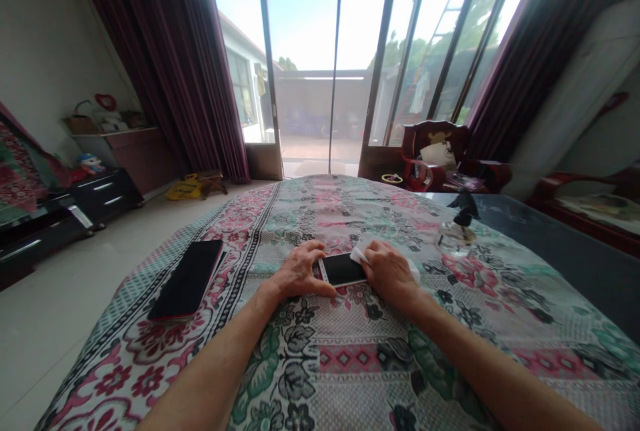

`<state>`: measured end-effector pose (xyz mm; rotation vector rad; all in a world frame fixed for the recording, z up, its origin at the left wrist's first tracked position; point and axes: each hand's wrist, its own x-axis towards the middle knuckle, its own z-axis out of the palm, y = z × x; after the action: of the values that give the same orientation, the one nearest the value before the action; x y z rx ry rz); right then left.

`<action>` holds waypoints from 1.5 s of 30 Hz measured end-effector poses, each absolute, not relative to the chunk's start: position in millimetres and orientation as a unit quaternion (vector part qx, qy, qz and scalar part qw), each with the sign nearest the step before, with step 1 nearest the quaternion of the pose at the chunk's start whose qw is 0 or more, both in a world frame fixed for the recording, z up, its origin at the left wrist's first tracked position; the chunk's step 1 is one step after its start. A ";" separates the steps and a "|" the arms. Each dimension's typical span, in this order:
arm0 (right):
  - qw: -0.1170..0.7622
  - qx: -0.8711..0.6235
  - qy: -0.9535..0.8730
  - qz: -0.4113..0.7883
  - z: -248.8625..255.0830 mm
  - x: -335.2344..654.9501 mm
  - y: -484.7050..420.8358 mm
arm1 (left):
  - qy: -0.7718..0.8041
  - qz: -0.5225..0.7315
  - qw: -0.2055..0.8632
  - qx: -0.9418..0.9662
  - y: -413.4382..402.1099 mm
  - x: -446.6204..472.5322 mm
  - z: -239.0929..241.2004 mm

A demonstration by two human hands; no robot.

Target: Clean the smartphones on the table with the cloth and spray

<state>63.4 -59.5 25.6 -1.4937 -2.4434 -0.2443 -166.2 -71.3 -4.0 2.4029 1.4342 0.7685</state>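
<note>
Phone (345, 271) lay on the cloth-covered table (350, 321), its left end pinched between the thumb and fingers of the left hand (299, 272), while the right hand (393, 272), fingers curled, pinched a white tissue (357, 254) over its right end.

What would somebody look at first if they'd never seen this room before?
Probably the big bright window at the back, with a dark purple curtain at its left. Next, perhaps, the middle of the flowery tablecloth, where the left hand spans one end of a white-framed phone and the right hand holds a white wipe against it.
</note>
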 end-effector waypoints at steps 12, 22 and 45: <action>0.139 -0.371 -0.917 -0.038 26.5 36.4 -80.9 | 0.494 0.269 0.118 0.818 -72.7 -164.7 -3.7; 0.119 -0.478 -0.866 -0.083 27.4 60.0 -59.0 | 0.489 0.281 0.129 0.816 -71.7 -165.4 -3.7; 0.207 -0.627 -0.748 -0.069 9.4 88.2 -68.4 | 0.498 0.272 0.107 0.816 -69.4 -167.4 -10.9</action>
<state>88.2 -68.4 9.4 -1.7455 -2.0833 -0.1934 -167.4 -69.4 -10.9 2.4024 1.4663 0.8015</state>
